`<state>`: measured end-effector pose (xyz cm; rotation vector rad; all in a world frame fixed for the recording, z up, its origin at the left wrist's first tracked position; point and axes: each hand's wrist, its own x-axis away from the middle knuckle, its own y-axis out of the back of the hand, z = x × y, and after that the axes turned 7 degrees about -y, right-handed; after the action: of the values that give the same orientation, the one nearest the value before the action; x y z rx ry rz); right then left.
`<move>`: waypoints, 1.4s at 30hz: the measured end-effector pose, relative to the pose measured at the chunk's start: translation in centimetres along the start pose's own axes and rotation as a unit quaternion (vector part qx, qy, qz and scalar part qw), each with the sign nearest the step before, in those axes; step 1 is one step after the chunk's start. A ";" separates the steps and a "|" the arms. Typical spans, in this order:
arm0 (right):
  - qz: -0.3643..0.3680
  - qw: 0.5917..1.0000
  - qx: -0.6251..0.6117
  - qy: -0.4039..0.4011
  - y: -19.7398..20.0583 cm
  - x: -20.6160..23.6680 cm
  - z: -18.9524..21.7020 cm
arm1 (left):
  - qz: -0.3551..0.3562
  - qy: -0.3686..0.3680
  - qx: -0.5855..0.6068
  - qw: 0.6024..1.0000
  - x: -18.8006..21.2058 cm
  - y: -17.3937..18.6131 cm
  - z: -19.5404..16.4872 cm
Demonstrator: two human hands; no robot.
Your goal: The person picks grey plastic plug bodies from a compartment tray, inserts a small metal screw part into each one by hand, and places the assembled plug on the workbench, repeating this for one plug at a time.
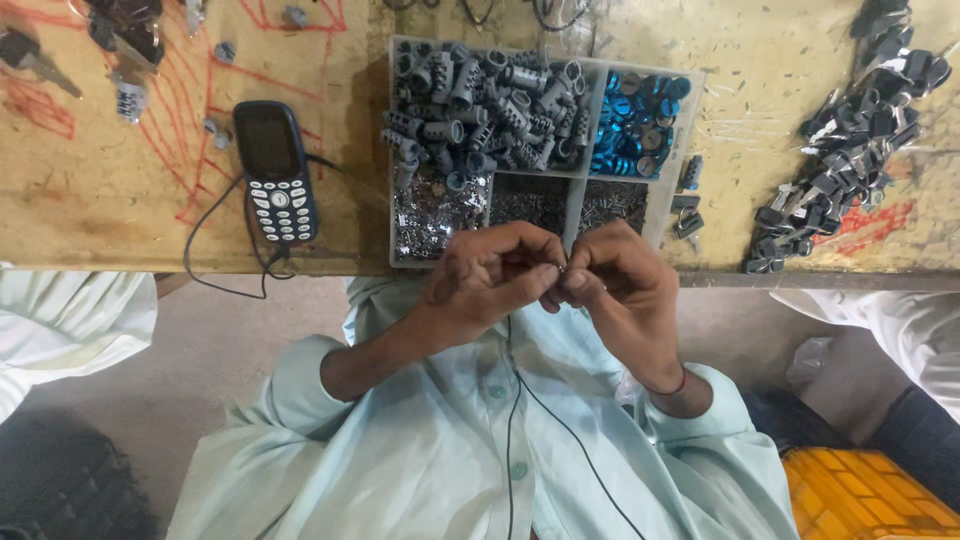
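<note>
A very small metal part point(556, 272) is pinched between the fingertips of both hands, just in front of the near edge of the table point(100, 190) and above the lap. The left hand point(490, 275) is curled, its fingers point(520, 285) closed on the part from one side; the right hand point(615, 280) meets it from the other side, its fingers point(580, 283) likewise closed on the same piece, so that the two hands are touching at the tips. The part is too small for its shape to be told. Directly beyond the hands a clear compartment tray point(395, 150) is set on the table: grey ribbed cylinders point(480, 105) are heaped in its large compartment, blue round caps point(635, 125) fill the compartment beside it, and small shiny metal pieces point(435, 215) lie in the near compartments. To one side of the tray a dark blue keypad phone point(275, 170) lies face up, with a thin black cable point(215, 255) looped from its lower end over the table edge. On the other side a pile of black-headed keys point(850, 150) is spread across the table, well apart from the hands. Red scribbled marks point(200, 90) are seen on the tabletop. A red thread point(675, 385) is worn on the right wrist, and a pale green shirt point(450, 470) covers the arms. A yellow crate point(870, 495) stands on the floor.
</note>
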<state>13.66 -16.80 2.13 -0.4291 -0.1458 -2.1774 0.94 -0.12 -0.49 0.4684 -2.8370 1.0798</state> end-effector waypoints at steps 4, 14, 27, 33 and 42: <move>0.018 0.999 -0.043 -0.020 0.0 0.2 -1.1 | 0.002 -0.074 -0.144 0.987 0.5 -0.3 -1.7; -0.027 0.972 0.112 0.203 -1.1 -1.1 -1.7 | -0.019 -0.103 -0.304 0.947 0.4 -0.4 -3.2; -0.107 0.861 0.471 0.160 -0.4 -6.0 4.5 | 0.056 0.036 -0.086 0.994 0.8 1.8 -1.7; -0.064 0.889 0.426 0.157 -1.0 -8.4 6.5 | 0.065 -0.009 -0.087 0.994 0.9 2.1 -1.8; -0.006 0.938 0.335 0.093 -2.5 -0.6 3.5 | 0.051 0.001 0.085 0.995 0.3 2.7 -1.8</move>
<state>12.91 -13.96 5.31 0.1665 -0.7556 -2.0121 -0.25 2.89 -0.80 0.3362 -2.8073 1.3477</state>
